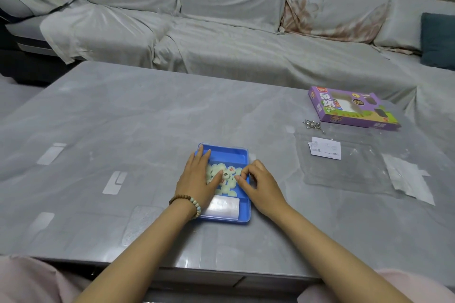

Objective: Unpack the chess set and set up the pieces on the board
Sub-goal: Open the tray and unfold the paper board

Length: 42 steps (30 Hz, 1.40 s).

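Left hand [197,177] flat on pieces [231,170] in tray [229,152]; right hand [258,184] alongside.

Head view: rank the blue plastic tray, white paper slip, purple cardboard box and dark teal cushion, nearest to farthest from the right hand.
1. Blue plastic tray: centre, with the right hand over its right rim.
2. White paper slip: on the table, to the right.
3. Purple cardboard box: far right of the table.
4. Dark teal cushion: on the sofa, beyond the table.
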Motion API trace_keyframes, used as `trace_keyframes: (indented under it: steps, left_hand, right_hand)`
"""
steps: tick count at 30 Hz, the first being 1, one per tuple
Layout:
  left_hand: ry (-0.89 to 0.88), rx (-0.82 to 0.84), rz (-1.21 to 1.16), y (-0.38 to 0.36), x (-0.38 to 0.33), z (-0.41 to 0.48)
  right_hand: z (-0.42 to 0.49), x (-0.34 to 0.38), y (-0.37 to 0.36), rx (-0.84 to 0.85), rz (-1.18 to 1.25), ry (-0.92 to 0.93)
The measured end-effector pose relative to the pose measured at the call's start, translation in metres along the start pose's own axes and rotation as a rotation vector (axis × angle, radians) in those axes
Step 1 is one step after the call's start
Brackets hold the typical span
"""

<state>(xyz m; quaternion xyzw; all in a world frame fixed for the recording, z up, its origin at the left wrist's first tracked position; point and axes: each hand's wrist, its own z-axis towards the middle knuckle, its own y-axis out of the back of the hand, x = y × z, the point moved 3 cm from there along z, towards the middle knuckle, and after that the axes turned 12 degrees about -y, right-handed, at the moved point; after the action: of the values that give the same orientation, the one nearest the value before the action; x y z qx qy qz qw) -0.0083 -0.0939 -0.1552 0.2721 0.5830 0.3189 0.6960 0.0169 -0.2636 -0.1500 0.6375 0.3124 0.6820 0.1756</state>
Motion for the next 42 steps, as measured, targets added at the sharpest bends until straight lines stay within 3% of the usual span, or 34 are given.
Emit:
trace_keyframes:
  steps: [16, 25, 28, 35, 42]
  left_hand:
    - [0.002, 0.001, -0.006, -0.001, 0.0, 0.0]
    - [0.01, 0.02, 0.025, 0.001, -0.003, -0.001]
    - [-0.019, 0.02, 0.164, 0.005, -0.01, -0.003]
    - [0.146, 0.302, 0.402, -0.011, -0.043, -0.016]
    - [0.185, 0.357, 0.416, -0.011, -0.048, -0.006]
  right_hand:
    - [0.005, -0.001, -0.002, 0.084, 0.057, -0.014]
    - [-0.001, -0.009, 0.006, 0.014, 0.169, -0.031]
    - [-0.002, -0.014, 0.005, -0.025, 0.248, -0.092]
    - [-0.004, -0.025, 0.013, -0.015, 0.379, -0.187]
    - [-0.002, -0.024, 0.017, 0.023, 0.429, -0.195]
